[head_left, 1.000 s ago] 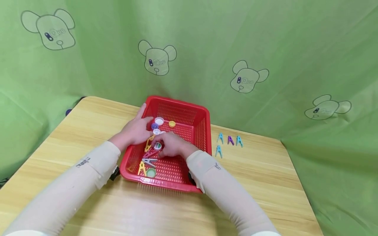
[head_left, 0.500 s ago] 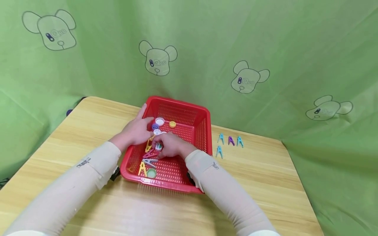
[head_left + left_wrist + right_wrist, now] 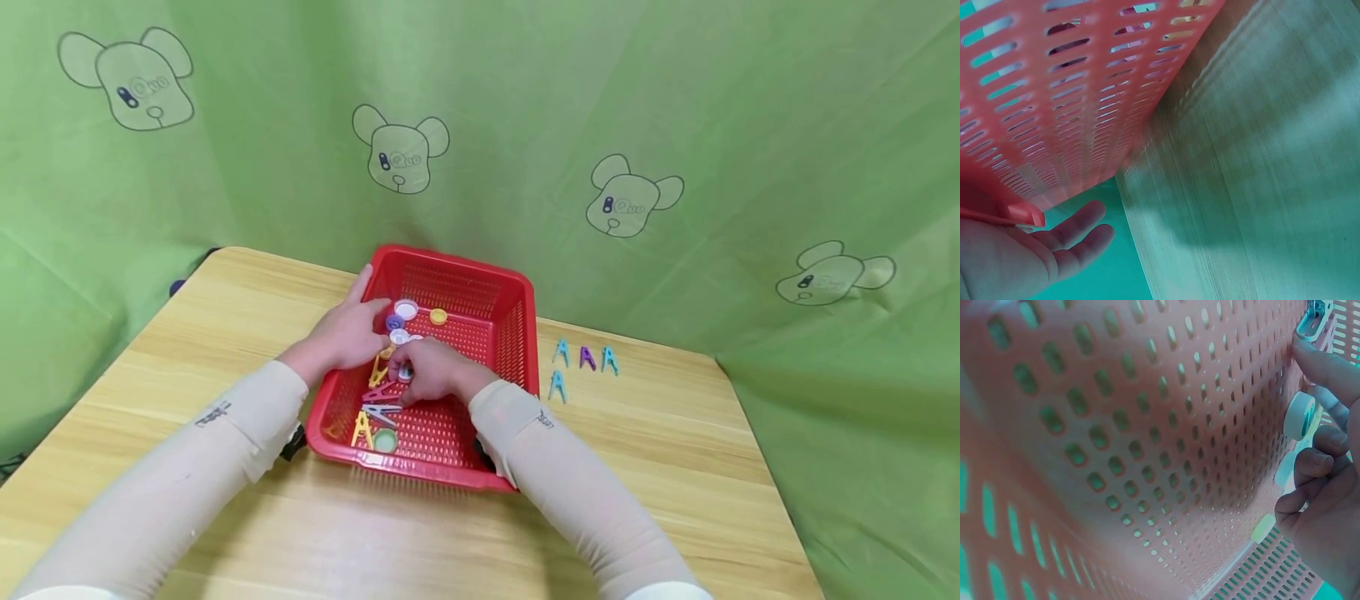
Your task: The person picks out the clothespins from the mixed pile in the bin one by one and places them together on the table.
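A red plastic basket stands on the table. My left hand rests over its left rim, thumb inside. In the left wrist view, fingers extend outside the rim. My right hand reaches into the basket with bent fingers. A white bottle cap with a green face sits between its thumb and index finger. The thumb tip lies beside a grey clothespin; whether anything is pinched cannot be told. A pink clothespin and yellow clothespins lie to the left of these fingers.
Inside the basket are a green cap, a yellow cap, a purple cap and white caps. Blue clothespins and a purple clothespin lie on the table to the right. A green curtain hangs behind.
The right fingers shift slightly, and less of the green-faced cap shows between them. The pink clothespin lies a little flatter. My left hand stays on the rim.
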`<action>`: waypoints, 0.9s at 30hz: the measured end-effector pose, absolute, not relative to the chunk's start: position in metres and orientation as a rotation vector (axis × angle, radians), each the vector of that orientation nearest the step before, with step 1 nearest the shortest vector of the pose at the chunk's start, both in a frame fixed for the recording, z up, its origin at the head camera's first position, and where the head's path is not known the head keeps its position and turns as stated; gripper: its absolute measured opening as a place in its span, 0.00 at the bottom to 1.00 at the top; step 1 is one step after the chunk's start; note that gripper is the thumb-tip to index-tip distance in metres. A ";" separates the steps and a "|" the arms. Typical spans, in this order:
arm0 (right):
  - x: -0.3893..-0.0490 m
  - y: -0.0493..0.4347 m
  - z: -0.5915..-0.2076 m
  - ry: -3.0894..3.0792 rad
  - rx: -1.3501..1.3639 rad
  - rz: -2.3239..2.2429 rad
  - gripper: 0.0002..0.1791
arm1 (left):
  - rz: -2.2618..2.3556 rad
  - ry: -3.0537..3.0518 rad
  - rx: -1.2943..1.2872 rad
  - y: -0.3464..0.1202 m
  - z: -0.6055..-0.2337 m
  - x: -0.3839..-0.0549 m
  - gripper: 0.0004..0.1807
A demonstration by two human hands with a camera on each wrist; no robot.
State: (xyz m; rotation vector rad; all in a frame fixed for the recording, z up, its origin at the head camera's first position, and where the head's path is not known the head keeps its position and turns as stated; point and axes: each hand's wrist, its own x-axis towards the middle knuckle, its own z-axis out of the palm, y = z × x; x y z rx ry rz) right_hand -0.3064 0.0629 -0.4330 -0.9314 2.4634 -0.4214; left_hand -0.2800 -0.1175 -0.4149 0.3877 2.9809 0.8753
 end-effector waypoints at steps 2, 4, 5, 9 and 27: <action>-0.306 0.063 -0.432 2.461 -0.924 -0.420 0.15 | 0.873 2.983 0.389 -0.118 -0.415 -0.280 0.36; -0.306 0.063 -0.432 2.460 -0.920 -0.417 0.15 | 0.870 2.985 0.391 -0.118 -0.416 -0.280 0.36; -0.306 0.063 -0.432 2.459 -0.915 -0.418 0.15 | 0.870 2.986 0.391 -0.118 -0.416 -0.281 0.36; -0.307 0.063 -0.432 2.457 -0.894 -0.421 0.15 | 0.872 2.986 0.390 -0.118 -0.416 -0.281 0.36; -0.306 0.069 -0.419 2.434 -0.910 -0.544 0.14 | 0.843 2.967 0.404 -0.118 -0.415 -0.280 0.36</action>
